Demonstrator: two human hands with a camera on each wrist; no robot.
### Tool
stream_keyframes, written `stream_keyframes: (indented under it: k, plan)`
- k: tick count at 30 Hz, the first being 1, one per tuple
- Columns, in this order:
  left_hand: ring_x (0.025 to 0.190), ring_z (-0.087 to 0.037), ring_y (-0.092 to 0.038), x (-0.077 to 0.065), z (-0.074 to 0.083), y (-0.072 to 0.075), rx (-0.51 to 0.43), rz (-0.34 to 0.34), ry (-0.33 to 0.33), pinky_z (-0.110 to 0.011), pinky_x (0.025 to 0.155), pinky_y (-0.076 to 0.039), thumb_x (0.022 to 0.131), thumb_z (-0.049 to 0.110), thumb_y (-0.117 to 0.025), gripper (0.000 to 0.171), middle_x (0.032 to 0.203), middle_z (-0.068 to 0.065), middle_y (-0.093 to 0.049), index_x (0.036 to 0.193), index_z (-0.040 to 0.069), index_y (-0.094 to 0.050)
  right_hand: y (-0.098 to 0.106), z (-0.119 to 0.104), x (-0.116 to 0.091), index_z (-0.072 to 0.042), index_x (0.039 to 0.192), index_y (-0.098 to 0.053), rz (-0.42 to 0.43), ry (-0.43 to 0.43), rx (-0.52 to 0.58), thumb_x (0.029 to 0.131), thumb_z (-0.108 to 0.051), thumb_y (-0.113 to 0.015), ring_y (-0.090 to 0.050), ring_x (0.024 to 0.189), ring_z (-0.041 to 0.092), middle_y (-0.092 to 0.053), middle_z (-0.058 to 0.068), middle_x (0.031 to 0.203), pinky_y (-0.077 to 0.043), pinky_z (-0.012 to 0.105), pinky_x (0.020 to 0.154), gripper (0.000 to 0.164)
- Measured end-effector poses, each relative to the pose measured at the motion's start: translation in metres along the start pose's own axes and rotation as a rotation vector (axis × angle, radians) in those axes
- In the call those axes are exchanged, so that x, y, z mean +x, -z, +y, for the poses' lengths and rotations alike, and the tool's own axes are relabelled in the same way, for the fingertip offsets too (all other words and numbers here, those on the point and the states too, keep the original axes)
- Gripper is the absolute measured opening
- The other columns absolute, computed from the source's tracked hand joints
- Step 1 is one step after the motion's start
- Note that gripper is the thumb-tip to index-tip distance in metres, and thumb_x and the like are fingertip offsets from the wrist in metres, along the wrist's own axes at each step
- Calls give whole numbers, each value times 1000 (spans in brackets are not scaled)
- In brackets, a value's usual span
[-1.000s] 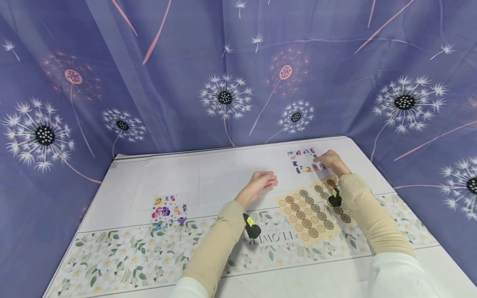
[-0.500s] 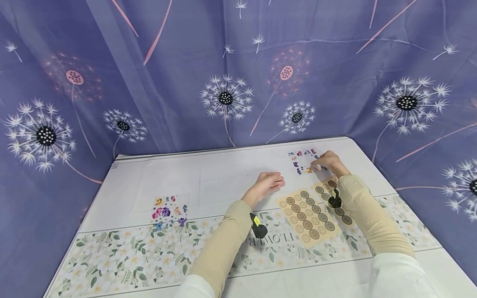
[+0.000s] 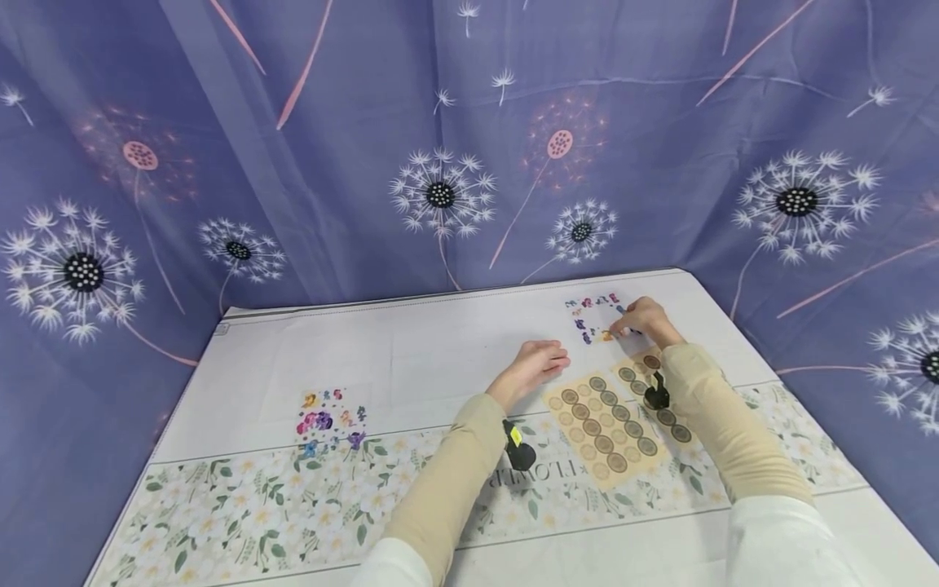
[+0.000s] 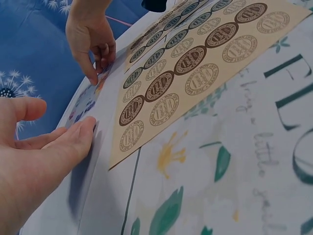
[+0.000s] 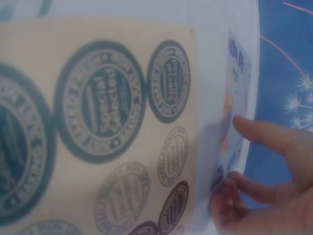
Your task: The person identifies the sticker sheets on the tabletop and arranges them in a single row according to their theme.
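At the back right of the table lies a clear sheet of small colourful flower stickers (image 3: 585, 324), partly covered by my right hand (image 3: 645, 319). In the right wrist view, the thumb and fingers (image 5: 261, 132) of that hand are spread apart, with their tips right at the sheet. My left hand (image 3: 534, 365) hovers palm inward over the white table, with its fingers extended and nothing in them. Beside it is a tan sheet of round seal stickers (image 3: 605, 428), printed in brown and dark green. A second tan sheet (image 3: 637, 359) lies partly under my right forearm.
Another clear sheet of flower stickers (image 3: 323, 420) lies at the left, overlapping the floral band (image 3: 242, 505) of the table cover. A purple dandelion curtain (image 3: 352, 163) hangs behind and around the white table (image 3: 440, 334).
My left hand has drifted right, closer to the flower stickers at the back. The right hand's fingertips have shifted slightly left and nearer across that sheet.
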State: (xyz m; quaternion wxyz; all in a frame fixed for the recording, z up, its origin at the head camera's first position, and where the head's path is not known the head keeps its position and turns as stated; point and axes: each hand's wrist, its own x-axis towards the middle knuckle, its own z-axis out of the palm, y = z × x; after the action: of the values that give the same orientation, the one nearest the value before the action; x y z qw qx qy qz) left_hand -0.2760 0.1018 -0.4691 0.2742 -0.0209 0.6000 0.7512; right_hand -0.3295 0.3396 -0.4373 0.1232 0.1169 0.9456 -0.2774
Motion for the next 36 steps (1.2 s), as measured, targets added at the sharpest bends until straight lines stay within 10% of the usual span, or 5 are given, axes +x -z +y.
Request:
stream_keyframes:
  k: [9,14,23,30,36]
  plan:
    - [127,-35,-54,5,-3,-10,-96,-10,19,-35,106,-49,92,-1,-51,51,134,-28,-53,142,-8,-38,0,2,3,10,97,-57,35,39,22,78,-22,-70,-51,83,30,-56,23,94,-50,39,75,40]
    - [129,-38,-50,7,-3,-18,-143,-13,25,-39,111,-45,93,-2,-48,49,136,-30,-50,139,-11,-39,0,3,6,-16,56,-30,29,40,61,76,-17,-68,-21,53,12,-21,-5,54,-24,28,55,42]
    - [123,-36,-55,54,-30,-17,-270,-56,10,-42,107,-48,90,8,-56,40,129,-30,-54,125,-13,-52,2,3,7,-19,52,-30,14,23,73,80,-18,-62,-20,51,10,-20,-8,50,-24,27,54,43]
    - [141,-42,-32,17,-1,-32,-335,-67,80,-45,121,-27,93,3,-43,55,150,-34,-27,142,-16,-29,2,4,7,-17,55,-36,27,10,92,86,-19,-59,-25,51,10,-27,-7,51,-28,27,53,39]
    - [143,-41,-28,20,-1,-34,-379,-72,95,-46,123,-24,94,4,-43,57,152,-34,-24,144,-14,-25,1,1,3,-9,68,-48,58,15,98,89,-21,-56,-38,57,12,-38,-5,57,-36,27,56,25]
